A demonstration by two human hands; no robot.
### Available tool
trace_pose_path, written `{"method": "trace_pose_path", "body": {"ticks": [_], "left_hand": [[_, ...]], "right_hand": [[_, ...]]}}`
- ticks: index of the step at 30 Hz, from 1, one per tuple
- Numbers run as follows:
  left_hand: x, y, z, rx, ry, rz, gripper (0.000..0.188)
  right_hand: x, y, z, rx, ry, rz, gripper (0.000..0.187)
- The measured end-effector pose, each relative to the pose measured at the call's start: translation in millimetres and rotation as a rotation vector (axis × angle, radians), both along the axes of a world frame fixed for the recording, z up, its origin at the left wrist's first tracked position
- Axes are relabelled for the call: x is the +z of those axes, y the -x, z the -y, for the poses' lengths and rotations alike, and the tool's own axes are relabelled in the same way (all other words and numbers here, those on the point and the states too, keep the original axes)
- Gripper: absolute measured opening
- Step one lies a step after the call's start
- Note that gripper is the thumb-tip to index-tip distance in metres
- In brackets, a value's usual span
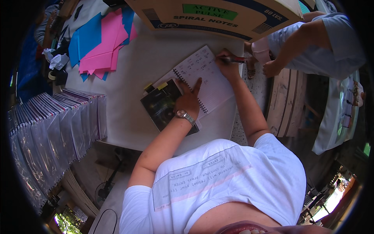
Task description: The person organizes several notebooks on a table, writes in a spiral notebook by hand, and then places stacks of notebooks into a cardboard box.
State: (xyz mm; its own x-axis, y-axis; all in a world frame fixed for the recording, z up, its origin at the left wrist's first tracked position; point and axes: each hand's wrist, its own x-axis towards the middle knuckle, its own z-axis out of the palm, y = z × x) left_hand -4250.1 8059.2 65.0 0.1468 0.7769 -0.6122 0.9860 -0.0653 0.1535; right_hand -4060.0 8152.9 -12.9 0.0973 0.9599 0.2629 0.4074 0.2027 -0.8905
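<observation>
A spiral notebook [218, 91] lies tilted on the table, its page partly filled with handwriting. My left hand [187, 99], with a metal watch at the wrist, rests across the wire binding, fingers stretched out onto the page. Under that hand and to its left is a dark-covered booklet [157, 104] with small yellow tabs at its top edge; part of it is hidden. At the notebook's upper right edge, my right hand [228, 68] is closed around a dark and red pen [234, 59]. Where the pen's tip is, I cannot make out.
A large cardboard box [218, 17] stands at the far side. Pink and blue sheets [103, 43] lie far left, beside crumpled paper [58, 60]. Several plastic-wrapped notebooks [58, 128] line the left side. Another person [311, 43] is at the right, near a wooden bench [286, 103].
</observation>
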Motion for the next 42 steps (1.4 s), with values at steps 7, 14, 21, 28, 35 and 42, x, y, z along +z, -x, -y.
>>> {"method": "trace_pose_path", "body": {"ticks": [7,14,21,28,35,42], "left_hand": [[5.2,0.0,-0.6,-0.01,-0.002,0.0,0.081],[0.4,0.8,1.4,-0.018,-0.028,0.012,0.081],[2.3,0.1,-0.6,-0.01,0.004,0.001,0.081],[2.0,2.4,0.5,0.001,-0.011,0.018,0.082],[0.3,1.9,0.5,0.007,-0.01,0.008,0.081],[9.3,3.6,2.2,0.011,-0.021,0.046,0.079]], "right_hand": [[5.4,1.6,1.1,-0.037,-0.027,0.106,0.007],[6.0,2.3,1.8,-0.057,-0.002,0.048,0.007],[1.8,-1.5,-0.5,-0.068,0.022,0.016,0.007],[12.3,2.2,0.9,-0.049,0.031,0.1,0.007],[9.3,2.8,0.6,-0.078,0.062,0.091,0.007],[-0.7,-9.3,-2.8,-0.068,0.043,-0.234,0.006]]}}
